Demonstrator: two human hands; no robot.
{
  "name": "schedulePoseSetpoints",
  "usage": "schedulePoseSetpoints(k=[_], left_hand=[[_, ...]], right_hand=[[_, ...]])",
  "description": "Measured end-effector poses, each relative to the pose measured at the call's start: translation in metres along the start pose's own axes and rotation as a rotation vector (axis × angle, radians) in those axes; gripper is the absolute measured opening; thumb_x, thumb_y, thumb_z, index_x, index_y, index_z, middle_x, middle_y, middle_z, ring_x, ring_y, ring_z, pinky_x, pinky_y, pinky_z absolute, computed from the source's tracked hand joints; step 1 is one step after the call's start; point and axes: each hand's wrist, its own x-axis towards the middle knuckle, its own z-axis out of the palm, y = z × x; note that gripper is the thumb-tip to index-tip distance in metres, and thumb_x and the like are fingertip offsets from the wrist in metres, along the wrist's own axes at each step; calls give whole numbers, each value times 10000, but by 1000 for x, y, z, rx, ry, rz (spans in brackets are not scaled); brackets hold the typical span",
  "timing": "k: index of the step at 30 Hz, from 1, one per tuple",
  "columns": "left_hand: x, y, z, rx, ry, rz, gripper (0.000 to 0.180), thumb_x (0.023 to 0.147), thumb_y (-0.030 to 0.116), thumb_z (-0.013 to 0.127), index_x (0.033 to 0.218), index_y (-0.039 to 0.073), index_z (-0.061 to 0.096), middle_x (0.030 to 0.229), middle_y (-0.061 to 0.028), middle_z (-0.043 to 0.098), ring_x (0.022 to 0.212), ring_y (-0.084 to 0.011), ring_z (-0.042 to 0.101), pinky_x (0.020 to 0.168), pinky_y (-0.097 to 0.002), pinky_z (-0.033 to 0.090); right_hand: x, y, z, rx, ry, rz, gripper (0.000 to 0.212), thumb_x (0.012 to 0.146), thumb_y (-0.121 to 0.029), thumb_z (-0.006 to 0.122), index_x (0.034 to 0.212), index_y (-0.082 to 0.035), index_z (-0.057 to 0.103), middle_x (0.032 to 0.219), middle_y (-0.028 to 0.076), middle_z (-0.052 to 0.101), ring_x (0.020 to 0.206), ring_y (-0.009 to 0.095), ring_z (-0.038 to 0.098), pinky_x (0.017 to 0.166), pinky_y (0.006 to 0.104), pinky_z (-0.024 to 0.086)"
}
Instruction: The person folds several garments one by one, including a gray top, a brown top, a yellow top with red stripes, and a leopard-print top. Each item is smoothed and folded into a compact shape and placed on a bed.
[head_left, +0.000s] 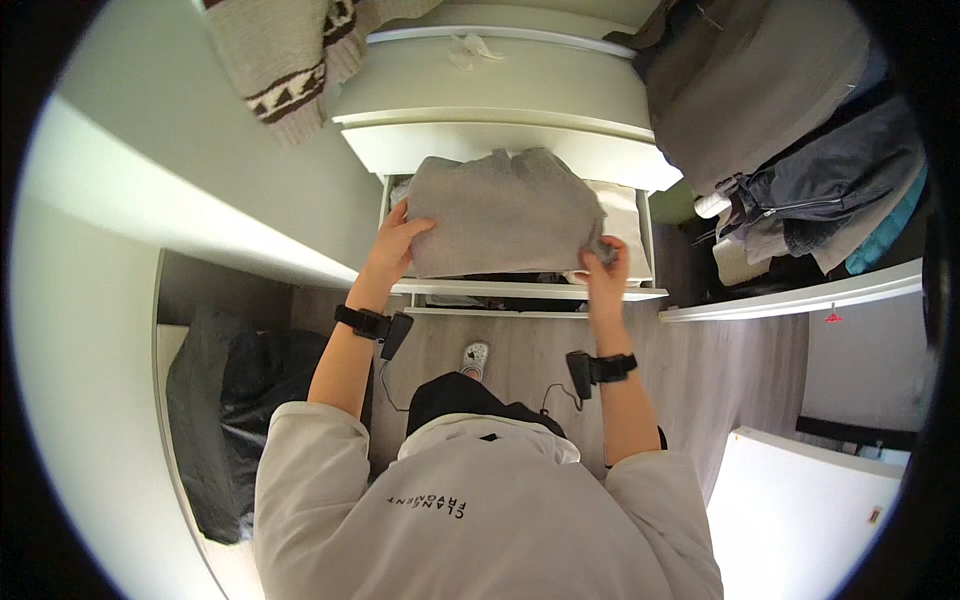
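A grey piece of clothing (505,215) is spread between my hands, above an open white drawer (645,240). At its left edge my left hand (395,245) grips it, thumb lying on top and the other fingers partly hidden. My right hand (606,268) pinches a bunched bit of the fabric at the lower right corner. Under the cloth, a pale folded textile (625,225) shows at the drawer's right side. The garment's exact kind cannot be made out.
Dark jackets (810,190) hang at the right, and a patterned knit (285,70) hangs at the upper left. The white dresser (490,85) stands ahead, with a lower drawer (500,312) slightly out. A black bag-like cover (225,420) lies at the left.
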Motion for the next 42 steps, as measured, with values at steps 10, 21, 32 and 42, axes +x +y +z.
schedulePoseSetpoints(k=[10,21,32,42], left_hand=[[73,-157,-101,1205,312,-12,643,797,213,705,1348,24,433,1264,-255,501,1189,-425,469,1012,-477,399],[70,-244,117,1109,-921,-55,162,905,61,554,1044,20,625,870,-93,671,761,-175,640,697,-321,519],[-28,-431,387,1520,-1665,-97,263,889,173,622,1096,10,609,892,-105,681,798,-199,650,737,-348,518],[-94,-501,627,1698,-1963,-81,246,914,155,615,1121,21,615,873,-89,699,749,-157,656,717,-299,527]], right_hand=[[-28,124,-43,-683,-490,223,381,833,-220,662,1166,-58,572,1035,149,646,985,313,623,850,402,493],[-179,61,-267,-791,299,274,241,881,-213,518,1047,-85,638,974,190,680,937,408,631,806,474,507],[-475,80,-396,-470,1140,696,259,840,-237,607,1034,-72,656,950,153,697,924,342,655,820,424,512],[-433,-109,-469,337,1367,-399,142,923,-8,607,1050,34,657,1047,95,682,967,150,644,862,293,512]])
